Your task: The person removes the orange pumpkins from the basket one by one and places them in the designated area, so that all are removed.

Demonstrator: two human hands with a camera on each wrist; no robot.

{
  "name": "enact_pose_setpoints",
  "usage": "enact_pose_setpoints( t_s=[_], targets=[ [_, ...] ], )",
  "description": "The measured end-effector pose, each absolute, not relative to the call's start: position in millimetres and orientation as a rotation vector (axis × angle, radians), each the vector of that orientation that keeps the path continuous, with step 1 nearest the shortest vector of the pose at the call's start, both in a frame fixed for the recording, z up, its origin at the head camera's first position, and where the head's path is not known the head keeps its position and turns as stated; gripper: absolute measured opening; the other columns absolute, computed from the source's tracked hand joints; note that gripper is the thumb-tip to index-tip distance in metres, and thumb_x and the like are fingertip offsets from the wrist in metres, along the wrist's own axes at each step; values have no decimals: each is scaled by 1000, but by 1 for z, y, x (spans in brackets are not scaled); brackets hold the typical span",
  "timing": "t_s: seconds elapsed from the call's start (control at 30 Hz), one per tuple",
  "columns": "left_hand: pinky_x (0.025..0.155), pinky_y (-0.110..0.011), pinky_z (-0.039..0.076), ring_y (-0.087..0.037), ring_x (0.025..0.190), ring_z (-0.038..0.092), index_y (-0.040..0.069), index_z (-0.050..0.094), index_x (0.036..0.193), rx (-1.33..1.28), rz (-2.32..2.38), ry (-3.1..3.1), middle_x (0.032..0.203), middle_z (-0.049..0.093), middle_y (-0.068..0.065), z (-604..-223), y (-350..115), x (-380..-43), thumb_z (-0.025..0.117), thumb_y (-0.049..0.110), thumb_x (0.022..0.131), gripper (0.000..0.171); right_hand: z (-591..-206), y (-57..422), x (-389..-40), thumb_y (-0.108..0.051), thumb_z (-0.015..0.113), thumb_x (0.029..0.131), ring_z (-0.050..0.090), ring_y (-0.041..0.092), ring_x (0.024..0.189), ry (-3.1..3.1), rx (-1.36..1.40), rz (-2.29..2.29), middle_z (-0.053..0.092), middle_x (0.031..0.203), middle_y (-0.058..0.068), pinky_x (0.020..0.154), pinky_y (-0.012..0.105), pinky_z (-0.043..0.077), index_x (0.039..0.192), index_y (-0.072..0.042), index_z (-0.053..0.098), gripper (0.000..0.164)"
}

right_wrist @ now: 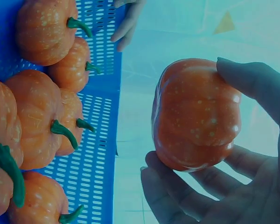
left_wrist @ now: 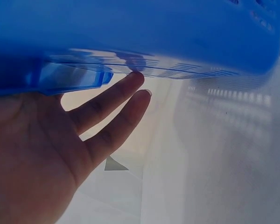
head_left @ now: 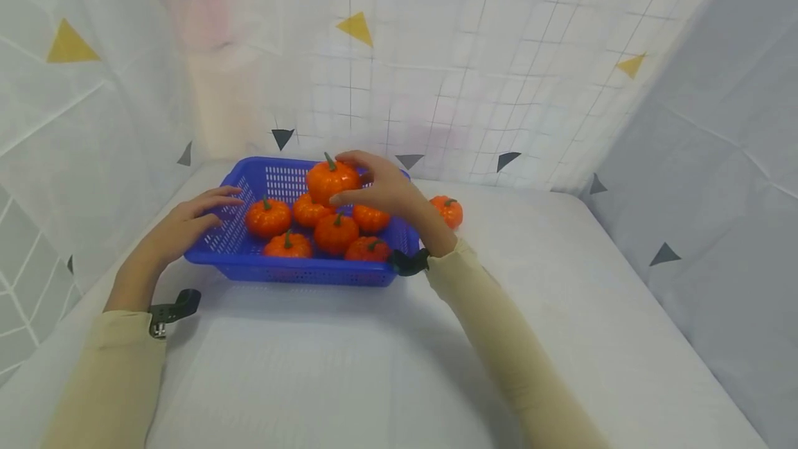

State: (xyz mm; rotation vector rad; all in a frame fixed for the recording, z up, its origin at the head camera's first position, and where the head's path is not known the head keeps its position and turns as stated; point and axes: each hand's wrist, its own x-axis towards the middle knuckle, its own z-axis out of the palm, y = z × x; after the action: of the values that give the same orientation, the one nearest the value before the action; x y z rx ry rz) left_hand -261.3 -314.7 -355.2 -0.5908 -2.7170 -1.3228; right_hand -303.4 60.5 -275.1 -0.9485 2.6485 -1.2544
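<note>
- One orange pumpkin (head_left: pixel 329 187) with a green stem is in my right hand (head_left: pixel 382 191), pinched between thumb and fingertips; the thumb presses on the side nearer me and the other fingers curl round the far side.
- That pumpkin is lifted just left of my right palm, its stem upward, over the inside of a blue basket (head_left: pixel 299 264).
- Six more pumpkins (head_left: pixel 337 235) lie in the basket, below and to the left of my right hand, grouped close together.
- My left hand (head_left: pixel 176 229) is spread, fingers slightly bent, at the basket's side wall just to its right; no pumpkin is in it. I cannot tell how firmly its fingertips touch the plastic.
- Another pumpkin, a stray one (head_left: pixel 450 213), sits outside the basket on the white desk (head_left: pixel 299 366), to the right of my right hand and partly behind my forearm.
- Just behind each hand, toward me, a dark wrist mount (head_left: pixel 177 305) shows by the cuff of my beige sleeve (head_left: pixel 106 373).
- Beyond both hands hangs pale sheeting (head_left: pixel 430 89), patterned with thin lines and yellow and grey triangles.
</note>
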Motion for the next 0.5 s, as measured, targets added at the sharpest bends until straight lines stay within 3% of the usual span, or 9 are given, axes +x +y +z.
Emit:
enact_pose_setpoints(
  t_s=[0.5],
  targets=[
    [111,-80,14,-52,151,18,-5,55,143,-618,-1316,-2697,162,33,-26,-358,-316,-262,45,-3,104,41,-279,90,-283,-40,84,85,59,22,120,2589,-820,-1443,55,144,-4,99,41,53,150,-24,56,73]
  ],
)
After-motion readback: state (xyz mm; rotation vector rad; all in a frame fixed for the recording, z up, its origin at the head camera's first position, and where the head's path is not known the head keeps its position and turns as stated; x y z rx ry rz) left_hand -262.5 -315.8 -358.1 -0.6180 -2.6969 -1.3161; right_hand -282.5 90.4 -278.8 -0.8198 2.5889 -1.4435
